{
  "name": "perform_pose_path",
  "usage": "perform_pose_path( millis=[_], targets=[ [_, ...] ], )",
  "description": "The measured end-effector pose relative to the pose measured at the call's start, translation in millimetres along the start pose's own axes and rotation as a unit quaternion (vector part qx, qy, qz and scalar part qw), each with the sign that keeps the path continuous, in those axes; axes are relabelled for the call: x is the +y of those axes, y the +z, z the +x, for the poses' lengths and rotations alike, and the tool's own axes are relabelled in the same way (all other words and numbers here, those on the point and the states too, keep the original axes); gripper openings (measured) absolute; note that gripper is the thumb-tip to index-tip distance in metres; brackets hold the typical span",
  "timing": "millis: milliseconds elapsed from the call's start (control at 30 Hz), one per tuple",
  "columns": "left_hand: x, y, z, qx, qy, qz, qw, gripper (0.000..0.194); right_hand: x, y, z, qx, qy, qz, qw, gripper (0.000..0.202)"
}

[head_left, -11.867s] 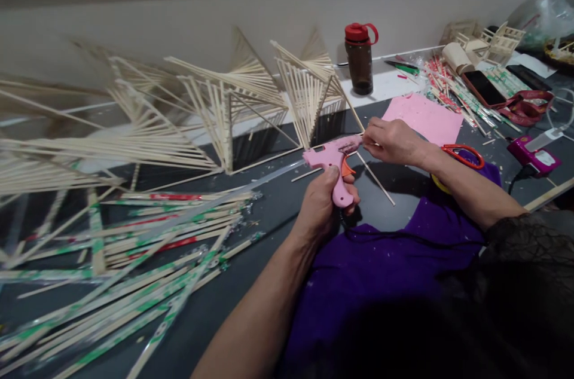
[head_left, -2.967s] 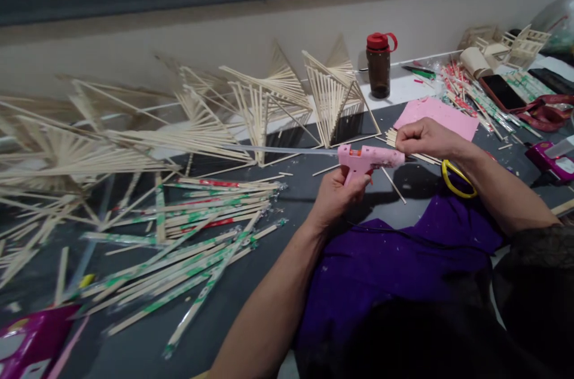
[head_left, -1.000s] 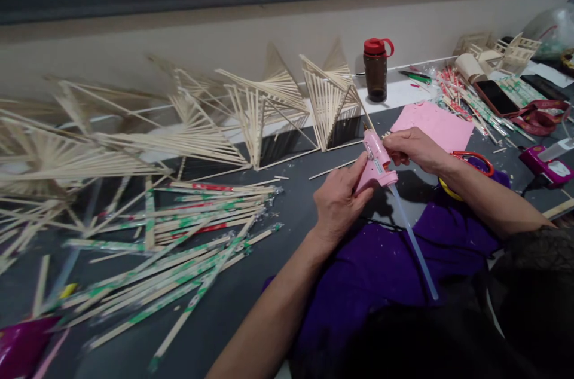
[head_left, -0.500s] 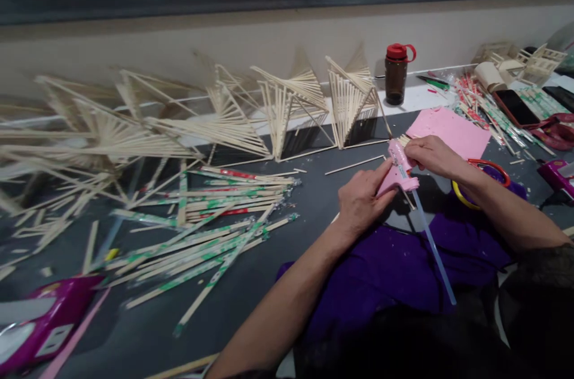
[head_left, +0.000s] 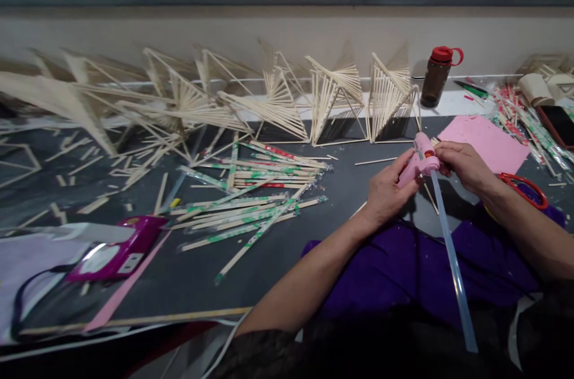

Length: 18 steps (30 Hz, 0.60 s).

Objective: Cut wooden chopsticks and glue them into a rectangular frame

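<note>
My left hand [head_left: 389, 192] is wrapped round a pink hot glue gun [head_left: 420, 155], which points away from me. A long clear glue stick [head_left: 452, 259] sticks out of its back end and slopes down toward my lap. Close against the gun's right side, my right hand [head_left: 466, 165] has its fingers bent together; what they pinch, if anything, is hidden. A thin wooden stick [head_left: 431, 198] shows below the gun. Just beyond the nozzle stands the rightmost frame of fanned wooden sticks [head_left: 391, 98].
More stick frames [head_left: 287, 110] line the wall. Wrapped chopsticks [head_left: 251, 211] lie mid-table, a purple device [head_left: 119, 247] at left. Pink paper [head_left: 487, 143], red-handled scissors [head_left: 522, 188] and a bottle [head_left: 436, 80] are on the right. Purple cloth [head_left: 359, 274] covers the near edge.
The view has swung left, so the table's things appear further right. My left hand still grips the glue gun. My right hand's fingers have shifted lower along the gun's right side.
</note>
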<state>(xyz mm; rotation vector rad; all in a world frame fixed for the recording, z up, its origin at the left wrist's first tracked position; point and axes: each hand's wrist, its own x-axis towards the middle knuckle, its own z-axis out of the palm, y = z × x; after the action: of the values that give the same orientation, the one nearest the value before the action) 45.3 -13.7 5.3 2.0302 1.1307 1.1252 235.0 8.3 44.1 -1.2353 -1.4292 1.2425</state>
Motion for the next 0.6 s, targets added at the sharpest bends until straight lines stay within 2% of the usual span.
perform_pose_path(
  millis=[167, 267, 467, 600],
  targets=[
    [-0.4, 0.8, 0.2, 0.004, 0.014, 0.003, 1.000, 0.056, 2.8, -3.5, 0.8, -0.014, 0.001, 0.039, 0.999, 0.036],
    [-3.7, 2.3, -0.8, 0.001, 0.021, 0.040, 0.999, 0.057, 1.2, -5.0, 1.3, -0.024, 0.022, 0.055, 0.998, 0.039],
    [-8.3, 5.4, -2.3, -0.004, 0.036, 0.137, 0.990, 0.060, -4.5, -7.3, 0.7, -0.012, 0.042, 0.021, 0.999, 0.028],
    [-6.8, 6.8, -2.7, 0.001, 0.058, 0.148, 0.987, 0.059, -5.9, -8.4, 1.7, -0.018, 0.059, 0.046, 0.997, 0.019]
  ],
)
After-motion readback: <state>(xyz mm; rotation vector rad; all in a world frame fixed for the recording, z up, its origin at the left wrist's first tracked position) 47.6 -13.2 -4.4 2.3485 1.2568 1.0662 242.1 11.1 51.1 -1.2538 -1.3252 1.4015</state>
